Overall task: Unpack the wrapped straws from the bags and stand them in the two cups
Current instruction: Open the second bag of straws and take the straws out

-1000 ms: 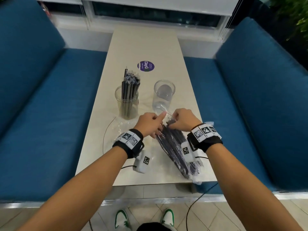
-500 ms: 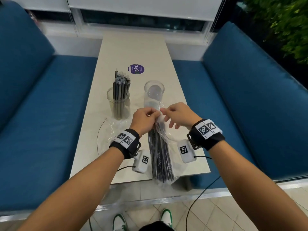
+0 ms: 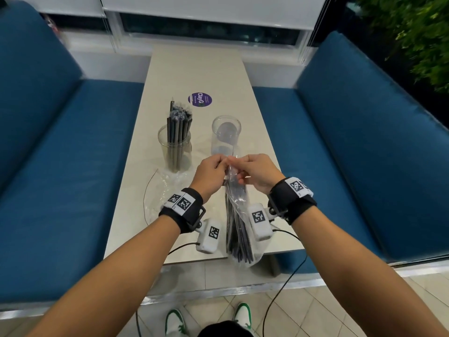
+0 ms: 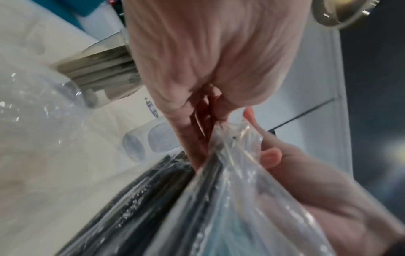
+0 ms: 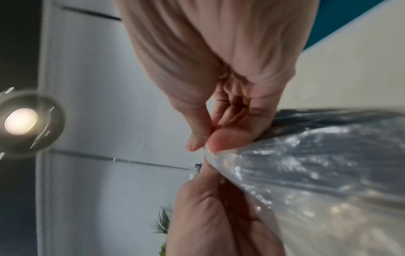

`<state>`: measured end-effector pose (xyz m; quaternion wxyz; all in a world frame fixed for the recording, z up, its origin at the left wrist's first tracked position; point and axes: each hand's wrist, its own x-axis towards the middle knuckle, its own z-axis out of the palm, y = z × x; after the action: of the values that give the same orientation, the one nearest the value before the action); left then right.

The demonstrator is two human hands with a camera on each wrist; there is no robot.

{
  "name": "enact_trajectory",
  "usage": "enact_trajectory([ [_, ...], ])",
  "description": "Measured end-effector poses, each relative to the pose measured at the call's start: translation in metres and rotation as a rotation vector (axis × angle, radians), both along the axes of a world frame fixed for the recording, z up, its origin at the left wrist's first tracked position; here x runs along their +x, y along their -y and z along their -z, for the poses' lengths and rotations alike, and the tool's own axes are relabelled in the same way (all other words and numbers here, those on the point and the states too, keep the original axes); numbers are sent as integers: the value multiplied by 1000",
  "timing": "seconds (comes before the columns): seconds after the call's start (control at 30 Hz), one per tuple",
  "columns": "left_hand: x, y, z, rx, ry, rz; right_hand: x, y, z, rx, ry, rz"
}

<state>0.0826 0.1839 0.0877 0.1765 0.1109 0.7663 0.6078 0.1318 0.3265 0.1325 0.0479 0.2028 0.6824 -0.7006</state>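
Note:
A clear plastic bag (image 3: 239, 215) of dark wrapped straws (image 3: 238, 242) hangs upright over the table's near edge. My left hand (image 3: 213, 170) and right hand (image 3: 250, 167) both pinch its top edge, close together. In the right wrist view thumb and forefinger pinch the bag (image 5: 306, 164) at its rim; the left wrist view shows the bag (image 4: 230, 190) with straws inside. Behind stand two clear cups: the left cup (image 3: 175, 152) holds several dark straws, the right cup (image 3: 226, 135) shows none inside.
An empty clear bag (image 3: 160, 190) lies crumpled on the table (image 3: 194, 69) near the left cup. A purple round sticker (image 3: 199, 99) sits farther back. Blue benches (image 3: 60, 166) flank both sides. Cables hang from my wrists.
The bag has been lifted off the table from a slanted lie to hang upright, and both hands rose with it, pinching its top.

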Motion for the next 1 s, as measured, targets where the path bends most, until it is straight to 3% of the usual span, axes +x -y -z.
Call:
enact_trajectory([
  [0.13, 1, 1, -4, 165, 165, -19, -1, 0, 6, -230, 5, 21],
  [0.3, 3, 1, -7, 242, 286, -28, -3, 3, 6, -65, -33, -4],
  [0.53, 2, 2, -8, 174, 185, -88, -5, -1, 13, 24, -52, -58],
  [0.63, -2, 3, -5, 55, 35, -93, -7, -1, 13, 20, -50, -79],
  [0.73, -1, 3, -3, -65, -109, -112, -9, 3, 15, 64, -71, -19],
  [1.0, 0, -6, -3, -143, -193, -148, -7, 13, 30, 139, -98, 185],
])
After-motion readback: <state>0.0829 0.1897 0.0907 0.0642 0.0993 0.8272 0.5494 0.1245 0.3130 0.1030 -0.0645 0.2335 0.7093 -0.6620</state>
